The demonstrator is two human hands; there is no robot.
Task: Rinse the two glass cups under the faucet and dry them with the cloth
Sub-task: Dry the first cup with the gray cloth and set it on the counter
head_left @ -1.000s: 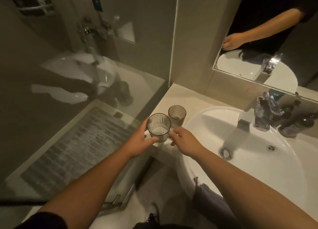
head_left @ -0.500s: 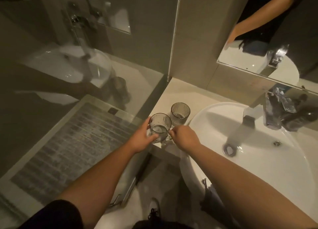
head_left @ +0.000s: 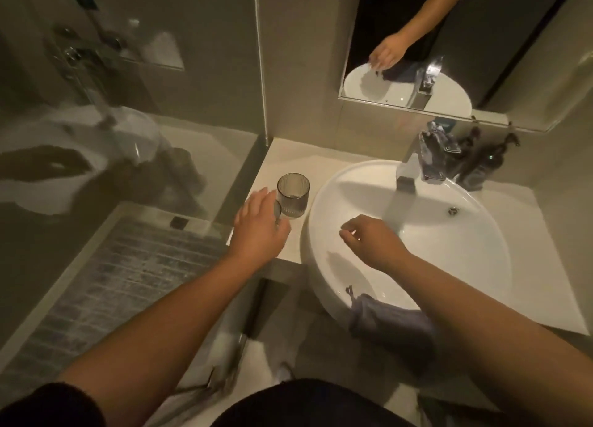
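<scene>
Both hands have let go of the near glass since half a second back: my right hand (head_left: 373, 242) has swung off the ledge and now hangs over the sink (head_left: 465, 266), and my left hand (head_left: 258, 226) has flattened out above the glass it was holding. Water seems to be running in a pale column from the faucet (head_left: 417, 166) into the bowl, just beyond my right knuckles.

I count 2 glasses on the ledge (head_left: 288, 157) left of the sink. The far ribbed glass (head_left: 293, 195) stands upright, mouth up, untouched. The near glass (head_left: 278, 211) is almost wholly hidden under my left palm; only a sliver of its rim shows.

What matters next: both cups lie straight ahead of my left hand, well left of the stream, so the left is the nearer hand and must carry rightward to the water. My left fingers are spread and fairly straight, gripping nothing that I can see. My right hand is palm down, fingers loosely curled, empty. The cloth (head_left: 385, 320) hangs over the sink's near rim, beneath my right forearm.
</scene>
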